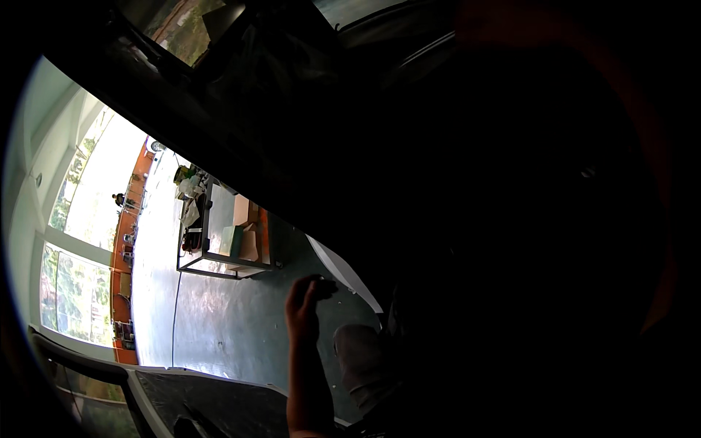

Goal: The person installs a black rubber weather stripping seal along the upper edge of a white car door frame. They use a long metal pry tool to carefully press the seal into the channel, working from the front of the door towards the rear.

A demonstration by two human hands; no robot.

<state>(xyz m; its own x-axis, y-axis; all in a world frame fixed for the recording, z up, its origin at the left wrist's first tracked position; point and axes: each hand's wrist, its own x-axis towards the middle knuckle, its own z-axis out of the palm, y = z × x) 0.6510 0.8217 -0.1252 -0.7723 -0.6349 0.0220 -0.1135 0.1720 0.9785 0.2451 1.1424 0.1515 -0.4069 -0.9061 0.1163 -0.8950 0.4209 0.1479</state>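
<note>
My left hand [301,303] is raised beside a bent knee in grey trousers [361,361], its forearm rising from the lower edge. The fingers are closed on a small dark object [326,289], too deep in shadow to tell its kind. Just past the hand is the pale edge of a vehicle's door sill [345,274]. My right hand does not show; the right half of the view is almost black.
Through the doorway stands a metal-framed cart [226,276] with cardboard boxes [249,244] and bags. A hose or cable [176,321] crosses the shiny floor [226,321]. An open vehicle door [204,394] lies at lower left; tall windows [77,292] stand beyond.
</note>
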